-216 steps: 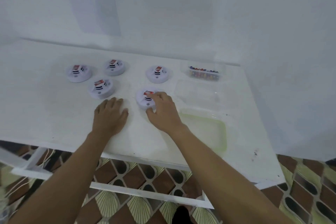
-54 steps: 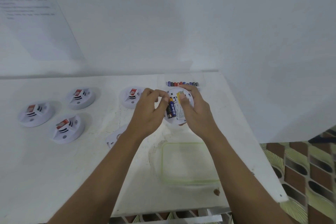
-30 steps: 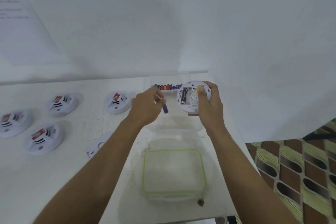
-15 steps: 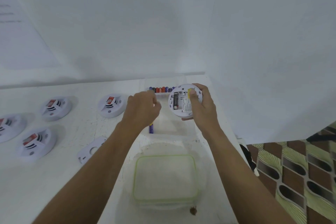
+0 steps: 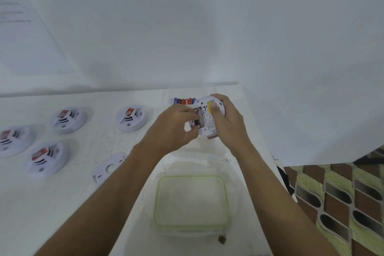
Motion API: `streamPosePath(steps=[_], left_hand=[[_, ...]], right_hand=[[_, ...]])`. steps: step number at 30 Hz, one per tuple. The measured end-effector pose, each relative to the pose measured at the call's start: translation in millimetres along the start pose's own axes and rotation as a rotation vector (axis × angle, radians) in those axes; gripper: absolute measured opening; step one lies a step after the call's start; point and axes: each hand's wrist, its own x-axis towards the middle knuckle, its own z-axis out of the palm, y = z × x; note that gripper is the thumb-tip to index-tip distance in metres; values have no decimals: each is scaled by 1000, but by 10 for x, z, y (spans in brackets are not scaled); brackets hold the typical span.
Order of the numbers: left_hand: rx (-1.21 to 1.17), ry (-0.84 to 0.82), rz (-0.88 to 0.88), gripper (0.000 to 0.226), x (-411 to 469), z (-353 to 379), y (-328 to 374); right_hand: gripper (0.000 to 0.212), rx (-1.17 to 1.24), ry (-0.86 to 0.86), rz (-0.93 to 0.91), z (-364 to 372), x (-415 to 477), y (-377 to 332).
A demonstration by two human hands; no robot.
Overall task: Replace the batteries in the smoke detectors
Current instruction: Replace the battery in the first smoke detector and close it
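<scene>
The right hand [image 5: 225, 122] wraps its grip around the rim of a round white smoke detector [image 5: 207, 117], held above the bench [image 5: 62, 203] with its back up and thumb pressed on the yellow label. The left hand [image 5: 172, 127] pinches thumb and fingertips at the black-and-red battery [image 5: 197, 119] in the open compartment; it seems partly seated, though fingers hide much of it. A row of spare batteries [image 5: 185, 101] lies just behind.
</scene>
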Motion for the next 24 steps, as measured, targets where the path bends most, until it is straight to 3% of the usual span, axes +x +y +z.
streamPosePath(steps=[8, 14, 24], left_hand=[[4, -60, 13, 36, -1, -56, 35], [17, -49, 44, 15, -89, -50, 6], [-49, 32, 85, 27, -154, -150, 12]], right_hand=[[20, -1, -19, 3, 35, -42, -12], [21, 5, -63, 26, 59, -47, -25], [19, 38, -95, 34, 43, -100, -17]])
